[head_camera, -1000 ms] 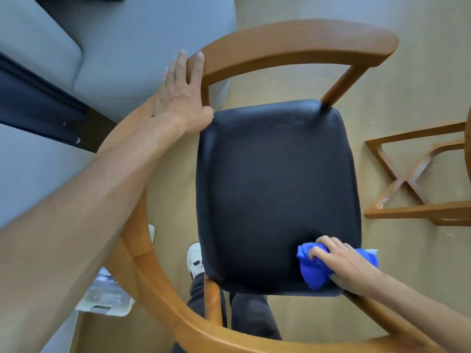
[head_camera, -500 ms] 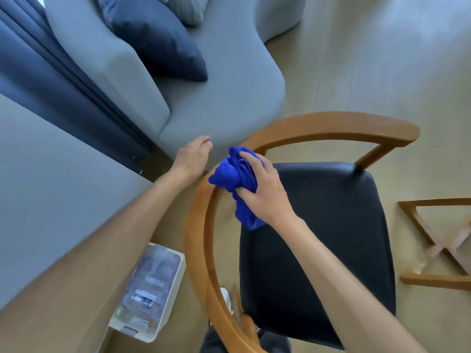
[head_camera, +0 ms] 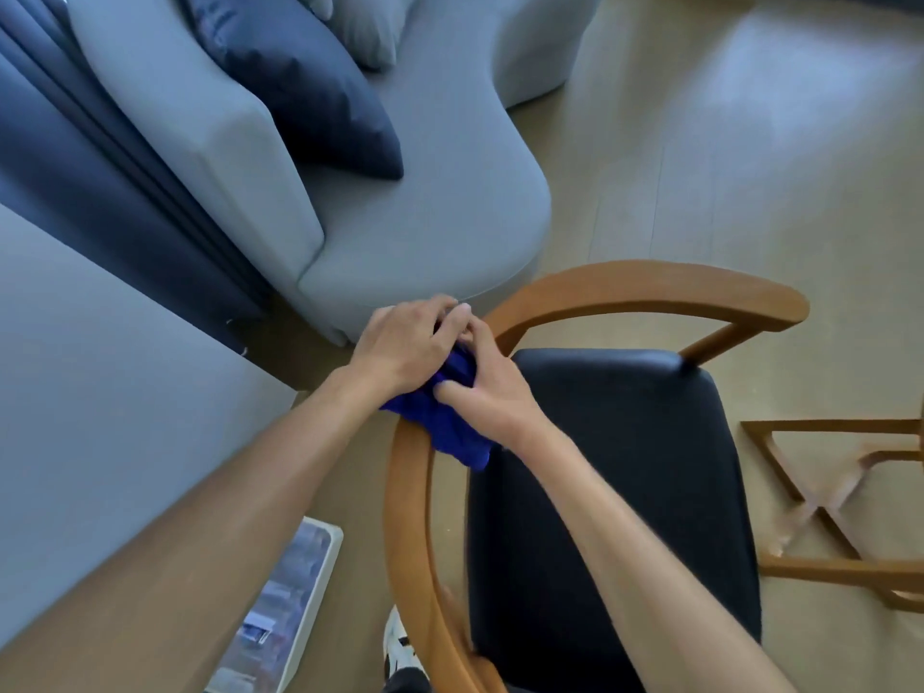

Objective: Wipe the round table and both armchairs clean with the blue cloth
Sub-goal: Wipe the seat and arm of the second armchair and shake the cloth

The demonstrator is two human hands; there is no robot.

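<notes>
An armchair with a curved wooden rail [head_camera: 645, 285] and a black seat pad [head_camera: 615, 472] stands below me. The blue cloth [head_camera: 445, 427] is bunched on the rail's left bend, partly draped over it. My left hand [head_camera: 405, 347] and my right hand [head_camera: 485, 387] both grip the cloth there, fingers closed around it and meeting at the top. Much of the cloth is hidden under the two hands. The wooden cross-shaped base of the table [head_camera: 840, 497] shows at the right edge; its top is out of view.
A grey sofa [head_camera: 425, 217] with a dark cushion [head_camera: 300, 87] stands just beyond the chair. Dark curtains [head_camera: 100, 192] and a grey wall [head_camera: 90, 392] are on the left. A white box [head_camera: 285, 602] lies on the floor by my shoe [head_camera: 400, 642].
My right hand carried the cloth from the seat's near right corner up to the rail's left bend. My left hand left the rail and joined the right on the cloth.
</notes>
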